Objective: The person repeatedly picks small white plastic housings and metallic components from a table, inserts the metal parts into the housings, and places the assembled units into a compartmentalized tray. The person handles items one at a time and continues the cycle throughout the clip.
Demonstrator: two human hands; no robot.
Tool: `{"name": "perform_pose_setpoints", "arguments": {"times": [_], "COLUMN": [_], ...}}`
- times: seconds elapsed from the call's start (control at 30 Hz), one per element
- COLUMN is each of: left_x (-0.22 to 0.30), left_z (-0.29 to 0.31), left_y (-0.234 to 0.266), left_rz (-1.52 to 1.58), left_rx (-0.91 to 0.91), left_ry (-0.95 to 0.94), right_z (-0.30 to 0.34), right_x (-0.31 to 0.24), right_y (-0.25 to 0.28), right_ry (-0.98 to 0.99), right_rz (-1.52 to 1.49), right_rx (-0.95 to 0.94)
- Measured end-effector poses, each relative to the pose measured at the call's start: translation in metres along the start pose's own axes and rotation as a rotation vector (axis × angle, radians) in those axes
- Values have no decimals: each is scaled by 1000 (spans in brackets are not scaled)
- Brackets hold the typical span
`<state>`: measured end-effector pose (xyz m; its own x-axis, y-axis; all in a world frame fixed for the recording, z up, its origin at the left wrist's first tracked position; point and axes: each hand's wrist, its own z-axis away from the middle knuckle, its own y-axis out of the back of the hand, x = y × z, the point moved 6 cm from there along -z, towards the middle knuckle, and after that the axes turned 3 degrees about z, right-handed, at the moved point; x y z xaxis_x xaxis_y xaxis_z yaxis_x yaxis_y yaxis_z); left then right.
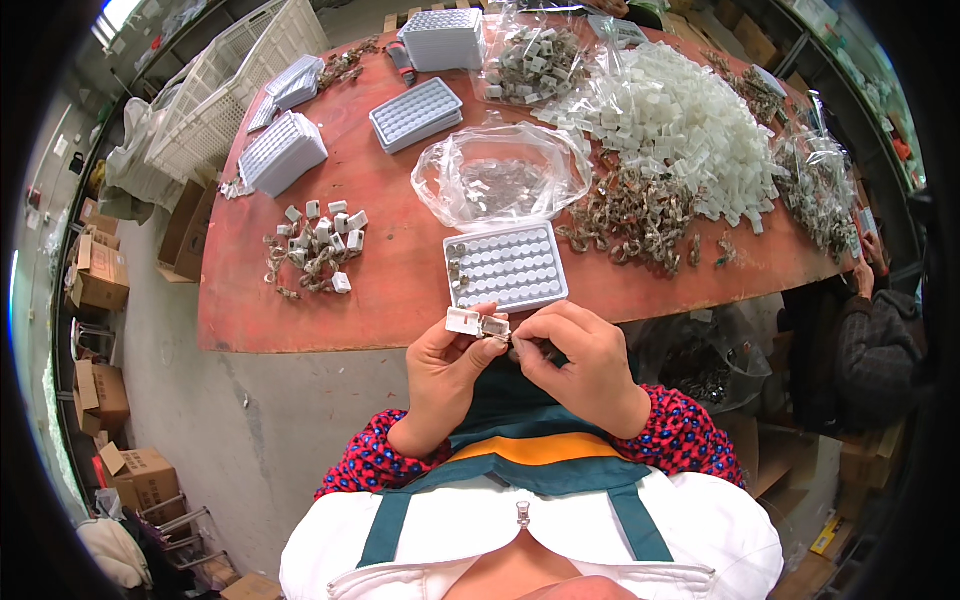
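My left hand (440, 368) is closed round a small white plastic housing (463, 321), held in front of the table's near edge. Beside the housing, at the same fingertips, sits a small clear-looking part (495, 327); whether the two are joined I cannot tell. My right hand (585, 365) pinches thumb and forefinger together at the right end of that part, on something too small to make out. Just beyond both hands lies a white tray (561, 272) with rows of round wells. A few metal pieces (458, 265) stand along its left side.
On the red table (350, 310) lie a clear bag (430, 180), a heap of metal clips (640, 220) and a large pile of translucent plastic pieces (690, 130). Small white housings with metal parts (320, 235) sit left. Stacked trays (283, 152) stand behind. Another person's sleeve (875, 345) shows at right.
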<state>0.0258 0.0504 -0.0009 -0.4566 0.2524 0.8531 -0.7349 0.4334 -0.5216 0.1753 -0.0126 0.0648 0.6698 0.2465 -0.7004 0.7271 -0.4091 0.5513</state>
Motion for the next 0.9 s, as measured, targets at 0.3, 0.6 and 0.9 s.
{"name": "perform_pose_setpoints", "arguments": {"times": [0.3,0.6,0.9], "left_x": [1,8,16], "left_z": [1,2,1], "left_y": [-2,-5,-6], "left_rz": [-34,-177,-247], "left_rx": [-43,-58,-146], "left_ry": [-19,-66,-87], "right_z": [1,4,7], "right_x": [3,4,20], "right_y": [-4,-1,-4], "right_ry": [-28,-57,-228], "right_rz": [-61,-102,-301], "right_rx": [-33,-38,-108]}}
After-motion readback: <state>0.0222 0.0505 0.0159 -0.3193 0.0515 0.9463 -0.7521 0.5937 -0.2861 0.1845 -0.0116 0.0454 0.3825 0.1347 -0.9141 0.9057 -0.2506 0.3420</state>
